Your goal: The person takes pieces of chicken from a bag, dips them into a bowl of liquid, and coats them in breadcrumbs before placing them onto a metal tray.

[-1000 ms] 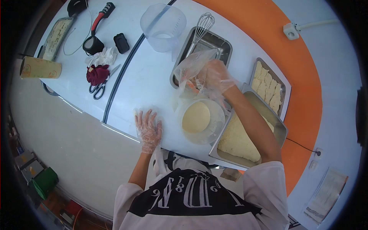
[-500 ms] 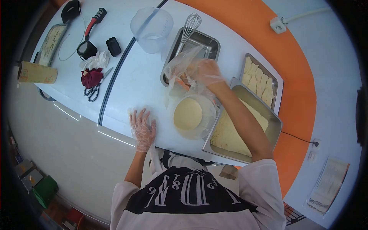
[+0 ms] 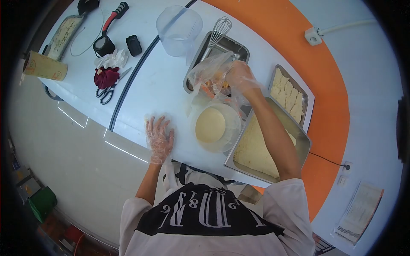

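The right hand, in a loose clear plastic glove, reaches past the batter bowl and closes its fingers on a crumpled clear plastic bag that lies over the near end of a steel tray; something orange shows through the bag, too blurred to name. The left hand, gloved the same way, lies flat with fingers spread on the white surface, just left of the batter bowl and holding nothing. The batter bowl, a clear one with pale yellow batter, stands between the two hands near the surface's front edge. A wire whisk leans in the steel tray beyond the bowl. Touching the bowl's right side is a deep pan of breadcrumbs, under the right forearm. Beyond that pan, further from the bowl, a shallow tray of pale coated pieces sits against the orange band. A clear measuring jug stands beyond and left of the bowl. Well left of the bowl lie scissors, a dark red cloth, white crumpled paper, a red-handled tool, a small black box and a tan cardboard roll.
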Motion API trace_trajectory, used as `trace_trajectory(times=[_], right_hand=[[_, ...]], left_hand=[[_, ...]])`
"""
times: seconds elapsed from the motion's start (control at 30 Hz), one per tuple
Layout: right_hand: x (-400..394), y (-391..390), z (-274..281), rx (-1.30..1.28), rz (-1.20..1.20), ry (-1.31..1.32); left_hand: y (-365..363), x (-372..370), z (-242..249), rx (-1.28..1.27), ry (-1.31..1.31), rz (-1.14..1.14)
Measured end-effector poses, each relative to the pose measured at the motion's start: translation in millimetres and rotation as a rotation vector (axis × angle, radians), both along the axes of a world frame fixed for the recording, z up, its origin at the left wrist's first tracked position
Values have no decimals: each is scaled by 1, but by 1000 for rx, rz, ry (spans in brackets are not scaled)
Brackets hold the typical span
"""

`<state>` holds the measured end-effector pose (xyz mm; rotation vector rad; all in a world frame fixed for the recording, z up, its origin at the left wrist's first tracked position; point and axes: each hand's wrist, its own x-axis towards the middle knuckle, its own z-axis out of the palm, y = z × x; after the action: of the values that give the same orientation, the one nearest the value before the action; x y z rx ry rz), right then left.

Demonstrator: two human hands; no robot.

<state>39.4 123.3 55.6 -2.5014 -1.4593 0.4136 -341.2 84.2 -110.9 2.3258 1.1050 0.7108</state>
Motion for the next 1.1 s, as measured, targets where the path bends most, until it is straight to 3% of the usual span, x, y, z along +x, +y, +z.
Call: trace_trajectory(times=[0.2,0.27,0.3,0.37,0.43,0.5,0.53,0.6,0.63,0.7,0.83,0.9,0.97,1.1], right_hand=[[21,-8,77,-104,87,360],[23,-12,109,-179,94,489],[20,-13,126,-178,87,483],[9,-20,156,-222,31,515],[1,-33,173,-152,70,498],[2,-36,186,-78,105,478],[5,-35,192,-162,154,501],[8,-39,198,-239,196,519],[8,-40,200,-219,181,546],[9,-43,201,-188,157,571],[34,-45,158,19,110,648],[42,-51,119,111,73,733],[39,-49,90,331,-81,930],[9,-53,79,321,-350,1166]], left_hand=[[1,10,23,-84,-170,24],[-1,32,63,-361,-537,51],[-2,46,82,-363,-542,44],[2,80,120,-681,-845,-61],[20,114,149,-728,-912,-182],[44,140,174,-515,-724,-279],[56,152,189,-513,-724,-288],[76,173,212,-647,-404,-509],[83,183,214,-642,-402,-519],[90,198,217,-1142,-379,-637],[97,198,227,-1175,-382,-552],[101,200,217,-1386,-494,-454],[107,204,205,-1384,-496,-446],[118,209,192,-1408,-553,-412]])
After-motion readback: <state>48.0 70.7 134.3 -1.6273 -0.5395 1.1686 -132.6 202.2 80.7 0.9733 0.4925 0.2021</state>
